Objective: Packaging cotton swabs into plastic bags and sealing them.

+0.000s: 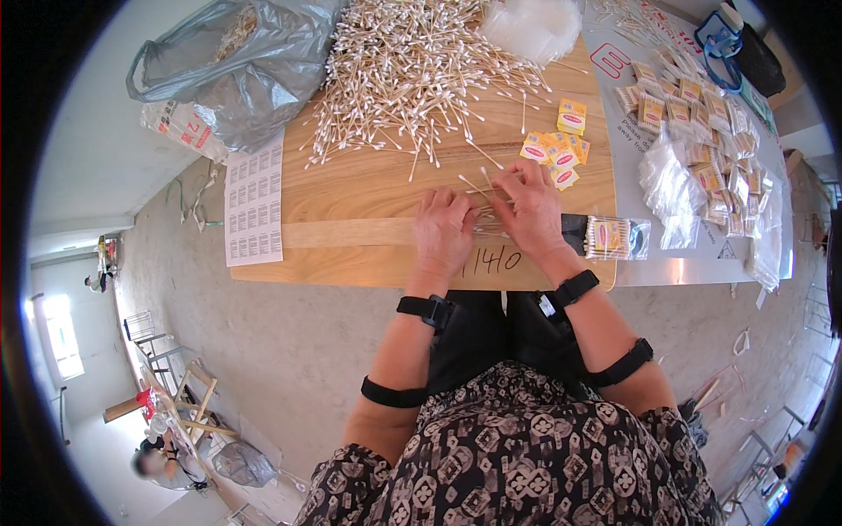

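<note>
Close together over the front of the wooden table point(351, 206), my two hands work at a few cotton swabs point(478, 186). My left hand point(443, 230) has its fingers curled down at the swabs' left side. Thumb and fingers of my right hand point(529, 210) pinch swabs whose white tips stick up between the hands. More swabs lie under the fingers, partly hidden. Just right of my right hand lies a clear packet of swabs point(607, 237) with a yellow label inside. Beyond it are several loose yellow cards point(553, 151) and a small stack of yellow cards point(572, 116).
A large heap of loose swabs point(412, 70) covers the table's far side. Left of it sits a grey plastic bag point(237, 79) above a printed sheet point(254, 206). Clear empty bags point(671, 184) and many filled packets point(702, 131) lie on the grey surface at right.
</note>
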`<move>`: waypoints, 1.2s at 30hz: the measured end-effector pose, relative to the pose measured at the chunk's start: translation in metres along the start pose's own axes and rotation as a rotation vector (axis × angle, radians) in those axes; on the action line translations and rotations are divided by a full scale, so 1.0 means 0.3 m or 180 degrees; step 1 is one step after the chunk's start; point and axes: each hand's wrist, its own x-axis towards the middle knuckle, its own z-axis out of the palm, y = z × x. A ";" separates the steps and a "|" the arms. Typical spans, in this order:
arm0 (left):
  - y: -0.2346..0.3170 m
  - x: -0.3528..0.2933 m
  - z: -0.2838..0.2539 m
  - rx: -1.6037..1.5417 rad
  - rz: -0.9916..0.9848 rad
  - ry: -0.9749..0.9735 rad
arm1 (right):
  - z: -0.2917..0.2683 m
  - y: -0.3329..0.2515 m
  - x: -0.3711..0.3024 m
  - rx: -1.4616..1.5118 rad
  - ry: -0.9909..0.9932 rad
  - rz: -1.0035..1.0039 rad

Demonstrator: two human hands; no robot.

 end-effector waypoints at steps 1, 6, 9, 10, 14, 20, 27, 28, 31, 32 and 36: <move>0.011 -0.004 0.002 -0.0006 0.0002 -0.0005 | 0.002 0.006 -0.001 0.0000 -0.0188 -0.0058; 0.058 -0.071 0.014 0.0742 0.0442 -0.0140 | -0.004 0.016 -0.045 0.0310 -0.0374 -0.0076; 0.117 -0.136 0.023 0.0794 0.0238 -0.0913 | -0.014 0.039 -0.072 0.0674 -0.0104 0.0019; 0.119 -0.129 0.028 0.0782 0.0248 -0.0917 | -0.017 0.046 -0.078 0.0963 0.0178 0.0085; 0.098 -0.035 0.056 0.1036 0.0052 -0.0964 | -0.067 0.007 -0.112 0.1373 0.0223 0.1127; 0.138 -0.033 0.085 0.1131 0.0075 -0.1038 | -0.070 0.020 -0.175 0.1408 0.0732 0.1014; 0.155 -0.093 0.090 0.1166 0.0099 -0.0996 | -0.051 -0.024 -0.185 0.1987 0.1005 0.1189; 0.131 -0.082 0.100 0.1169 0.0108 -0.0980 | -0.046 -0.037 -0.171 0.2394 0.1133 0.1243; 0.091 -0.054 0.100 0.0196 0.0093 -0.0211 | -0.020 -0.012 -0.174 0.2503 0.1092 0.1303; 0.086 -0.049 0.097 -0.0595 -0.0252 0.0128 | -0.014 0.002 -0.175 0.2546 0.1113 0.1311; 0.073 -0.040 0.101 -0.2021 -0.1023 0.0666 | 0.014 0.001 -0.159 0.2668 0.1069 0.1397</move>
